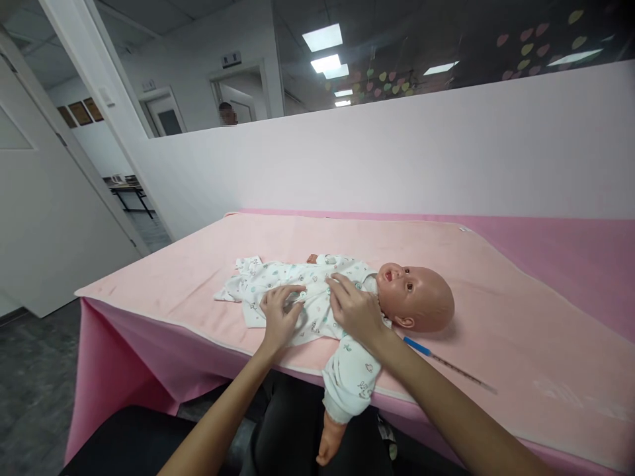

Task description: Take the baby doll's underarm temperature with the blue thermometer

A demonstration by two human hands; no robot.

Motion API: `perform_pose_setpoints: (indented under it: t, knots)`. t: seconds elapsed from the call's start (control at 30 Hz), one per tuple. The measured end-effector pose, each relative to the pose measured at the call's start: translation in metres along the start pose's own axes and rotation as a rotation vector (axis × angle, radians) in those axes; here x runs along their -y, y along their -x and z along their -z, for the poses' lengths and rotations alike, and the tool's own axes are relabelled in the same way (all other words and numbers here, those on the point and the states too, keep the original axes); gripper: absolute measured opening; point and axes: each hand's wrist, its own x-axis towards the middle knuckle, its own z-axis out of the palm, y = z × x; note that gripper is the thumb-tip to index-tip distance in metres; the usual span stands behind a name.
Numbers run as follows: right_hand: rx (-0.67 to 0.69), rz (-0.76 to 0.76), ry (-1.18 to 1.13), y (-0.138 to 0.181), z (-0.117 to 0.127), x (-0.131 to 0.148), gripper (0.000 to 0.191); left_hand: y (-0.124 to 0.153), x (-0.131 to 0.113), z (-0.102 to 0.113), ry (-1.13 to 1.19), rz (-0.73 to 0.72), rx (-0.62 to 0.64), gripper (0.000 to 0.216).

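A baby doll [419,297] lies on its back with its head to the right. It wears a white printed baby garment [317,317], whose sleeve and one doll arm hang over the table's front edge. My left hand [282,317] is at the doll's belly, thumb and forefinger apart around a small round pale fastener [303,295] on the cloth. On the chest rests my right hand [358,314], its fingers stretched over the fabric near the neckline; its thumb is hidden. Neither hand plainly grips anything.
A thin thermometer-like stick [449,365] with a blue end lies right of the doll's head. Under everything is a pink blanket [536,344] on a pink-covered table. A white wall [421,158] with glass above stands behind; a white door [54,198] is at left.
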Motion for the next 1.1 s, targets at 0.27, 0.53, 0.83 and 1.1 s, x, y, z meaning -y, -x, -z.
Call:
perform_pose_setpoints:
  t: [0.27, 0.53, 0.83, 1.1]
  knots:
    - [0.222, 0.079, -0.049, -0.018, -0.007, 0.022, 0.020, 0.000, 0.004, -0.001, 0.051, 0.025, -0.055, 0.029]
    - [0.121, 0.019, -0.122, -0.009, -0.011, 0.018, 0.025, 0.001, 0.000, 0.000, 0.004, -0.040, -0.015, 0.021]
    - [0.083, 0.031, -0.138, -0.007, -0.016, 0.016, 0.022, 0.003, -0.004, -0.004, -0.129, -0.076, 0.001, 0.021]
    - [0.073, 0.021, -0.126, -0.006, -0.016, 0.017, 0.024, 0.002, 0.000, 0.004, -0.200, -0.139, 0.133, 0.020]
